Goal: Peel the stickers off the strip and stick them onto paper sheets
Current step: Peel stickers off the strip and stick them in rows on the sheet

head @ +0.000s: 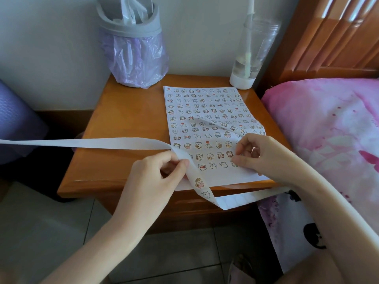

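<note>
white backing strip [102, 143] comes in from the far left, crosses above the table edge and reaches my left hand [155, 173], where i pinch it between thumb and forefinger. below that pinch the strip hangs down over the front of the wooden bedside table [123, 119], with a pink-dressed bear sticker [199, 183] and a paler one under it on it. it then folds and runs off to the right beneath my right forearm.

my right hand [256, 154] sits on the lower right part of the paper sheet [225, 178], fingers curled, the thumb tip down at the end of the lowest sticker row. whether it is pinching a sticker or only pressing one flat, i cannot tell.

the sheet lies flat on the table, covered in rows of small bear stickers, with a bare margin along its near edge. behind it stand a grey bin with a purple liner [133, 54] and a clear bottle [250, 58]. a pink pillow [328, 130] lies to the right.
</note>
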`<state>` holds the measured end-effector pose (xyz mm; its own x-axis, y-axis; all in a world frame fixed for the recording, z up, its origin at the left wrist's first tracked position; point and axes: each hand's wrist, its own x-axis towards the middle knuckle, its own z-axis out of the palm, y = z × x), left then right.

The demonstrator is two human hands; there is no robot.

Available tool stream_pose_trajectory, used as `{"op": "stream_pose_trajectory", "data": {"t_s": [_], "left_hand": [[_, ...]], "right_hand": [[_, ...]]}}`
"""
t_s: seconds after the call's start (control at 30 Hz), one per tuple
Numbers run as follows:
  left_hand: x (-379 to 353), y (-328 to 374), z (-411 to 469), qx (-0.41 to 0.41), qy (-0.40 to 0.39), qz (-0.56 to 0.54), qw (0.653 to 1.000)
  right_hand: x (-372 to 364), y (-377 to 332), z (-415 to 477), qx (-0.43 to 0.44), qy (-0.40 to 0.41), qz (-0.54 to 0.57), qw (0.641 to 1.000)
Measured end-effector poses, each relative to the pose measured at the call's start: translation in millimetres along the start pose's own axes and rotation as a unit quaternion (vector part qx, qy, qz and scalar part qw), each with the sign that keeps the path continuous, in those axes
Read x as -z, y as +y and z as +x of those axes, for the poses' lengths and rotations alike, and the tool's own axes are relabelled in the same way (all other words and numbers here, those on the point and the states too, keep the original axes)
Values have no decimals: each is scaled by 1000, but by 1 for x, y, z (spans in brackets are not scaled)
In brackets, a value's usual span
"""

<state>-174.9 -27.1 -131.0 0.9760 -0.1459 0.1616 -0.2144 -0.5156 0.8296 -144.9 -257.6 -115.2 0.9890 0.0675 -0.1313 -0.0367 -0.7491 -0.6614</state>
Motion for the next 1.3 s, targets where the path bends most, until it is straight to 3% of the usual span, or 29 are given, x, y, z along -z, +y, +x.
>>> {"op": "stream_pose_trajectory", "data": {"t_s": [0.23, 0.47, 0.63, 0.8, 1.03, 1.3], "left_hand": [[-1, 1, 0, 3, -5, 2, 1000], [0, 1, 1, 4, -2, -1, 1000], [2, 5, 3, 26, -8, -81, 996], [2, 10, 4, 35, 2, -139, 990], [-3, 19, 3, 34, -12, -221, 975], [-9, 29, 2, 31, -41, -213, 976]], "right_hand": [[4, 4, -3, 1, -10, 67, 998], [1, 10, -4, 26, 18, 39, 999], [-6, -16, -17, 93, 56, 112, 988], [-24, -37, -32, 161, 19, 125, 979], [-24, -39, -35, 158, 32, 180, 970], [-23, -36, -39, 168, 66, 205, 962]]}}
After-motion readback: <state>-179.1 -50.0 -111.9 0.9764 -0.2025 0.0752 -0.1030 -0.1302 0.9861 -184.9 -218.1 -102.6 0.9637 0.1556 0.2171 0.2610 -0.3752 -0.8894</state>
